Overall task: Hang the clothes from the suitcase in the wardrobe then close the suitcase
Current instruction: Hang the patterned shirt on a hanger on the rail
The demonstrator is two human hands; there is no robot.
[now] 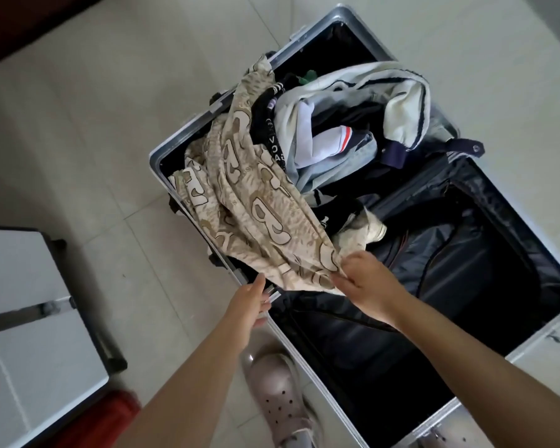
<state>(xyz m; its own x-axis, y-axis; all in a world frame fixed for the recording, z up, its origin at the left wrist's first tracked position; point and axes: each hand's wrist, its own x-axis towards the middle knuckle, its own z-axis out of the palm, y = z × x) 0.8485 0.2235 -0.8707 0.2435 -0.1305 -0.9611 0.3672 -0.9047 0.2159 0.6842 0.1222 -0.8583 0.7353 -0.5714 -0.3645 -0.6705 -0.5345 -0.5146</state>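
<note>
Suitcase (162, 163) open flat on tiled floor (94, 124); far half heaped with clothes (337, 124), near half lined in black and bare of garments.

Right hand (366, 282) pinching one edge of beige print garment (259, 218), thumb and fingers closed on bunched cloth. Rest of garment trailing back over pile and far-left rim, part lifted, part lying. Grip at an edge presumably to peel it off the heap without dragging the others.

Left hand (251, 302) at suitcase rim, just below garment's lower hem. Fingers loosely curled, partly open; contact with cloth or rim cannot be told. Likely reaching for a second hold to spread the piece.

Remaining in case: pale jacket (398, 92), denim, white and dark items, tangled.

Wardrobe and hangers not in view. Second case (20, 302) closed at left. Shoe (282, 399) beside near rim.

Judgement: early in task, first pick-up in hand; most clothes unhung, closing far off. Risk: trailing end snagging neighbours on lift.
</note>
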